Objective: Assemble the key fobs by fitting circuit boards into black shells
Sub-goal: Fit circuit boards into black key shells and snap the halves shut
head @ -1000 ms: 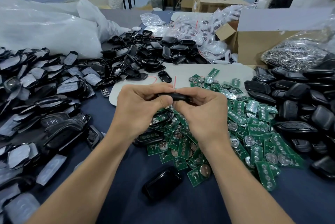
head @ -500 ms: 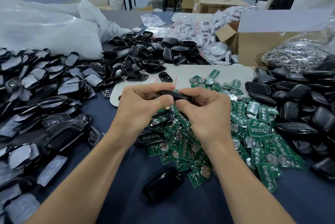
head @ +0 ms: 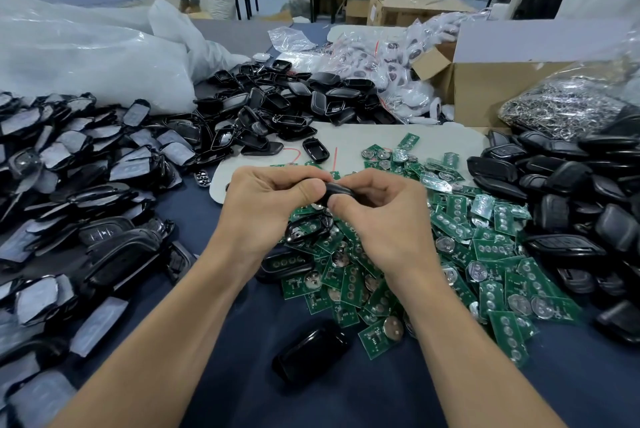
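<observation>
Shell in hand: You held one black shell (head: pixel 338 189) between both hands, raised just above the circuit boards (head: pixel 485 254), with its long edge toward you.
Left hand: Your left hand (head: pixel 266 206) curled round the shell's left end, thumb pressed against its near edge.
Right hand: Your right hand (head: pixel 377 216) pinched the right end, thumb on the near side and fingers folded over the top.
Board inside: Your fingers hid the shell's cavity, so whether a board was already seated could not be told.
Board heap: The green boards lay heaped under and to the right of your hands, many with coin cells showing.
Loose shell: One glossy shell (head: pixel 310 349) lay alone on the blue cloth (head: pixel 214 386), between your forearms.
Stock: Piled shells (head: pixel 571 192) sat at your right, and film-covered parts (head: pixel 86 168) at your left.
Risk, squeeze: Pressing unevenly from the two ends could have tilted a board, so that it jammed or strained a clip.
Risk, slip: Had the smooth shell slipped, it would likely have dropped into the heap and scattered boards or knocked a coin cell loose.
</observation>
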